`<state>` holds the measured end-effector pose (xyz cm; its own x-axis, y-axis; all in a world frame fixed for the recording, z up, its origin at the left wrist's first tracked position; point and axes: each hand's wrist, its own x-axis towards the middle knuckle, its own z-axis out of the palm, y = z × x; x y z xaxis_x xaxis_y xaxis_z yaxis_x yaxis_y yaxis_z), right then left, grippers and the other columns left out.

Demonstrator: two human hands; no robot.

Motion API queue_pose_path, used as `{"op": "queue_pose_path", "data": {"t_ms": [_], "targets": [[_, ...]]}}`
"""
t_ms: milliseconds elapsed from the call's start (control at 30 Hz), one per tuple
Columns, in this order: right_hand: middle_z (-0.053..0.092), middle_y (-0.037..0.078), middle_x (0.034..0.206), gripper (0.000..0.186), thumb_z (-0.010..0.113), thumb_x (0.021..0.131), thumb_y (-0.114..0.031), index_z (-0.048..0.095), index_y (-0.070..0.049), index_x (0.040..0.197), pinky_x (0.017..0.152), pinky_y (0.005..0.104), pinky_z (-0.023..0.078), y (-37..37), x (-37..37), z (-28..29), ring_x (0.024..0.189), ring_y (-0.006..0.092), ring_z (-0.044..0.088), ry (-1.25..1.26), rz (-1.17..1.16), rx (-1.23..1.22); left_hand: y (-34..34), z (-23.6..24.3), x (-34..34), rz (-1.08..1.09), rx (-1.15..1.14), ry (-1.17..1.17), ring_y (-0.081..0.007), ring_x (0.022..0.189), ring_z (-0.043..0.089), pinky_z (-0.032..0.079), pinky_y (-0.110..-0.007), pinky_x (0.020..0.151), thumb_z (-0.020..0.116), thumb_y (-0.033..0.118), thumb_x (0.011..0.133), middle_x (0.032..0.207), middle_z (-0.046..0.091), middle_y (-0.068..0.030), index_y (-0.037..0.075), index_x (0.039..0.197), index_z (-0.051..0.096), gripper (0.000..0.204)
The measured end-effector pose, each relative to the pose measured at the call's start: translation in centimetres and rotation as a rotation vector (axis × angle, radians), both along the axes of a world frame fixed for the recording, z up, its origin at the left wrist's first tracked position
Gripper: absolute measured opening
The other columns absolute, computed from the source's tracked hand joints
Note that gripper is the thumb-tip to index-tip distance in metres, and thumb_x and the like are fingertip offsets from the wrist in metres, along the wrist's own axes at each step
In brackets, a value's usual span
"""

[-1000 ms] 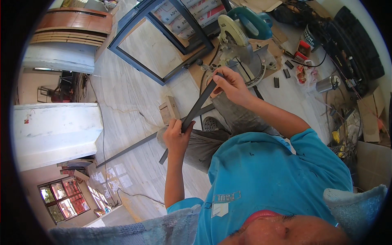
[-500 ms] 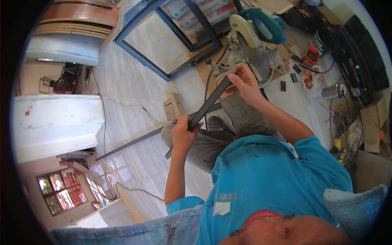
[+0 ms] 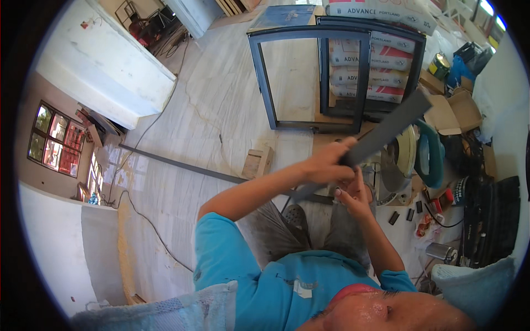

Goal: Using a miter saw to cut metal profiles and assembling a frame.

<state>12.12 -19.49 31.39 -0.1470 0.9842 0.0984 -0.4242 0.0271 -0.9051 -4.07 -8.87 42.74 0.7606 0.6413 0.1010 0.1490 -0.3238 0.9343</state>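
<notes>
A dark grey flat bar (image 3: 393, 126) is held up at a slant in front of my body, its far end raised toward the upper right. My left hand (image 3: 330, 164) is wrapped round its middle, the forearm crossing from the left. Just below the bar is my right hand (image 3: 356, 199), its index finger and thumb apart. Whether those fingertips touch the bar I cannot tell. Part of the bar's lower end is blurred behind my left hand. Beyond my hands stands a miter saw (image 3: 429, 154) with a teal body and pale guard, partly covered by the bar.
Another long dark bar (image 3: 182, 164) lies across the floor beside a wooden block (image 3: 257, 161). Dark window frames (image 3: 267, 88) lean by stacked cement bags (image 3: 345, 55). Short dark pieces (image 3: 393, 218) and a metal can (image 3: 441, 252) lie at the right. Cables (image 3: 146, 218) trail over the floor.
The view has turned toward the right. My left hand has moved across to the right, and the bar's far end has swung right and up. My right hand has come off the bar's upper end.
</notes>
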Motion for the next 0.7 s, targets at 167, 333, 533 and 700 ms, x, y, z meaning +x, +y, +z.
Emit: {"op": "queue_pose_path", "data": {"t_ms": [167, 333, 533, 700], "targets": [[0.062, 0.007, 0.103, 0.035, 0.058, 0.098, -0.002, 0.053, -0.001, 0.133, 0.083, 0.0285, 0.050, 1.0, -1.0, 0.5, 0.093, 0.0150, 0.063, 0.087, -0.006, 0.022, 10.0, -1.4, 3.5, -0.062, 0.125, -0.114, -0.0217, 0.105, 0.059, 0.049, -0.038, 0.091, 0.076, 0.042, 0.086, 0.114, 0.060, -0.0095, 0.005, 0.128, 0.055, 0.060], [0.062, 0.007, 0.092, 0.037, 0.060, 0.097, -0.006, 0.051, 0.001, 0.133, 0.073, 0.0280, 0.049, -0.2, 2.0, 1.9, 0.080, 0.0128, 0.061, 0.087, -0.033, -0.097, 35.1, -1.0, -1.1, 0.751, 0.810, 0.776, -0.0437, 0.140, 0.043, 0.041, -0.049, 0.113, 0.087, 0.056, 0.069, 0.152, 0.042, -0.0261, 0.000, 0.152, 0.033, 0.114], [0.062, 0.006, 0.090, 0.041, 0.061, 0.096, -0.009, 0.051, 0.003, 0.134, 0.071, 0.0290, 0.051, -2.1, 5.2, 3.1, 0.078, 0.0135, 0.061, -0.018, -0.065, -0.303, 44.3, -4.1, -6.0, 0.822, 0.945, 1.222, -0.0375, 0.144, 0.040, 0.023, -0.064, 0.118, 0.083, 0.047, 0.071, 0.158, 0.040, -0.0144, 0.013, 0.153, 0.039, 0.098], [0.062, 0.008, 0.100, 0.050, 0.056, 0.095, -0.006, 0.042, 0.001, 0.142, 0.073, 0.0292, 0.052, -2.3, 6.3, 2.8, 0.079, 0.0138, 0.061, -0.103, -0.030, -0.369, 43.6, -4.4, -6.0, 0.862, 1.121, 1.097, -0.0343, 0.136, 0.049, 0.031, -0.060, 0.114, 0.083, 0.040, 0.070, 0.144, 0.052, -0.0138, 0.012, 0.134, 0.053, 0.076]]}}
